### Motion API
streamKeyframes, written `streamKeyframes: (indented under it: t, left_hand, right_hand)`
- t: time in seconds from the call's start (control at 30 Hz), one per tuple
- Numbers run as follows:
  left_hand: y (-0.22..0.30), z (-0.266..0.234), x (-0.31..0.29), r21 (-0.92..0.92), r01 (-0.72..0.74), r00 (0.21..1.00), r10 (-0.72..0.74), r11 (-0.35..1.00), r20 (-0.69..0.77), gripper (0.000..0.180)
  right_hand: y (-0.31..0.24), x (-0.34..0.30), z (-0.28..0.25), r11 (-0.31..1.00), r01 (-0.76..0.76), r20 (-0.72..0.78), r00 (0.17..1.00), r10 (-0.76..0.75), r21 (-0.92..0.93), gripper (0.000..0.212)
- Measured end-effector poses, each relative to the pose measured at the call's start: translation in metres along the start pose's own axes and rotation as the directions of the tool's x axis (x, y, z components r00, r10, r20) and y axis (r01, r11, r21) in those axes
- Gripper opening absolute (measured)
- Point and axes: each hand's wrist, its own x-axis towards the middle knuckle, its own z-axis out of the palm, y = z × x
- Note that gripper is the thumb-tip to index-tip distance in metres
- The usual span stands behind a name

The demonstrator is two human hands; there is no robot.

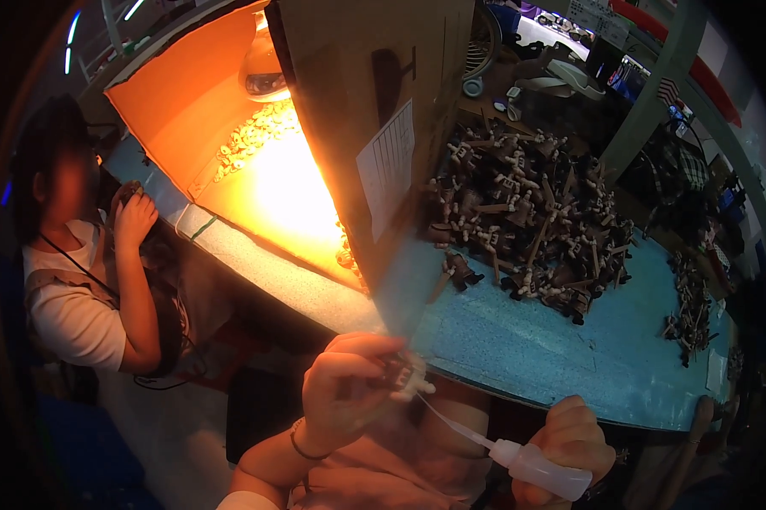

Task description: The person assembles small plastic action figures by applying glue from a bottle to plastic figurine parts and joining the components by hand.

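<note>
Pinched between the fingers of my left hand [339, 384] is a small brown and cream figurine piece [411, 379], held just off the near edge of the table. Its underside and finer shape are partly covered by my fingers. My right hand [575, 439] is wrapped round a white squeeze bottle [542, 471], tilted so that its long thin nozzle points up and left. The nozzle tip reaches the cream part of the piece; whether it touches, I cannot tell.
A large pile of brown and cream figurine pieces [531, 212] covers the blue tabletop [485, 340], with a smaller heap [691, 310] at the right. An upright cardboard panel [349, 76] borders a brightly lit box with a lamp [265, 72]. A person [85, 314] sits at left.
</note>
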Motion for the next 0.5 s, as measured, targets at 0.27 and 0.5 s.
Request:
streamKeyframes:
  t: [0.27, 0.5]
  left_hand:
    - [0.004, -0.001, -0.005, -0.157, 0.078, 0.996, -0.083, 0.985, -0.023, 0.038]
    - [0.004, -0.004, -0.005, -0.199, 0.084, 0.996, -0.086, 0.976, -0.001, 0.038]
  right_hand:
    - [0.012, -0.014, 0.008, 0.99, 0.017, -0.15, 0.988, -0.038, -0.14, 0.048]
    - [0.013, -0.009, 0.005, 0.988, -0.027, -0.122, 0.993, 0.009, -0.149, 0.054]
